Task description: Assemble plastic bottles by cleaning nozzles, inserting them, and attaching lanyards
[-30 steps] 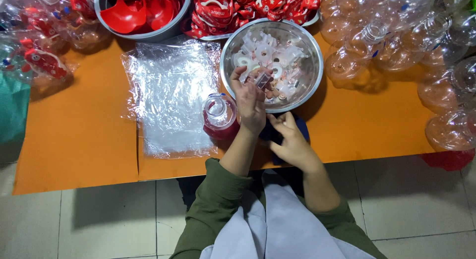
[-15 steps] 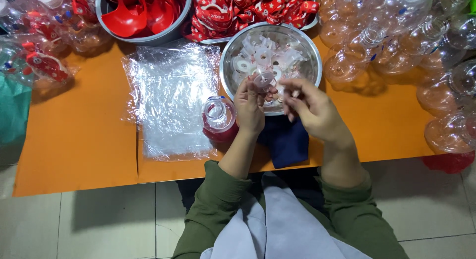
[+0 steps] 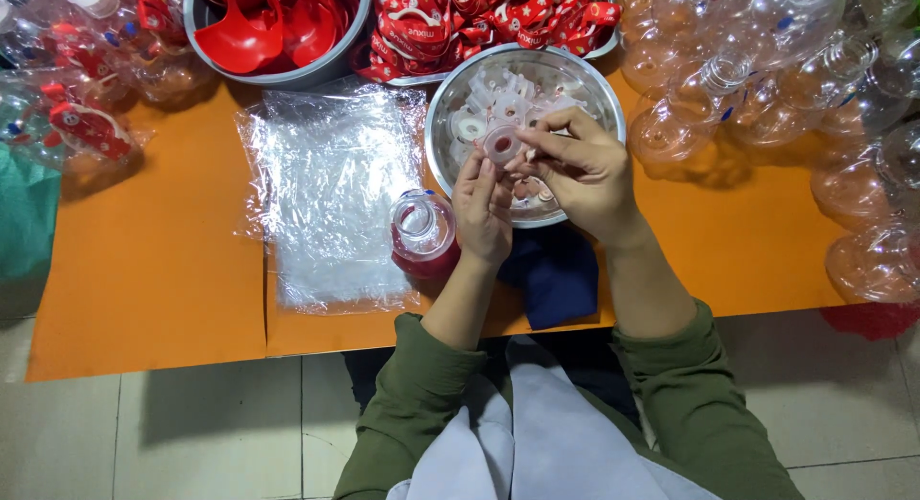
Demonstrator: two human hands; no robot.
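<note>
- Toy packs (image 3: 81,126) lie at the far left of the orange table (image 3: 144,270).
- A grey tub (image 3: 278,31) of red scoops sits at the top, with a plastic sheet (image 3: 331,193) spread flat below it.
- A small bottle (image 3: 422,234) with red liquid stands just left of the left hand.
- The left hand (image 3: 484,208) pinches a clear ring (image 3: 502,144) with thumb and fingertips, over the steel bowl (image 3: 450,98).
- The right hand (image 3: 585,170) meets it, fingers closed on the same ring from the other side.
- A blue cloth (image 3: 551,275) lies under the wrists.
- Clear bottles (image 3: 767,79) crowd the right.
</note>
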